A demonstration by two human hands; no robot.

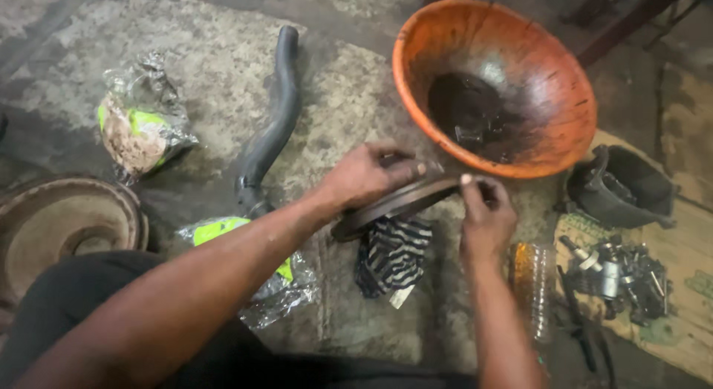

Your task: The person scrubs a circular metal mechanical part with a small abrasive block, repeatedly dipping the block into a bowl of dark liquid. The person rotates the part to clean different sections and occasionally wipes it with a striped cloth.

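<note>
Two hands hold a dark metal disc (397,203) tilted just above the concrete floor (223,84), near the middle of the view. The left hand (364,177) lies over the disc's upper face with its fingers curled down across the far edge, gripping it. The right hand (486,211) meets the disc at its right end, thumb and fingers pinched on the rim there. The disc slopes down toward the left, its lower edge close above a striped rag (392,255) that lies on the floor under it.

Just beyond the disc, touching or almost touching its right end, stands an orange bowl (549,77), grimy inside, with dark oily parts (471,121) pooled at its bottom. A black hose (271,129) runs from the far edge of the floor down toward the left forearm. Two crumpled plastic bags with yellow-green print lie on the floor: one (141,125) at the left, one (286,285) under the left forearm. A round rusty drum (63,225) sits at the left edge. On cardboard (679,337) at the right lie a black housing (620,188) and a heap of small metal fittings (616,277); a clear bottle (531,281) lies beside the right wrist.
</note>
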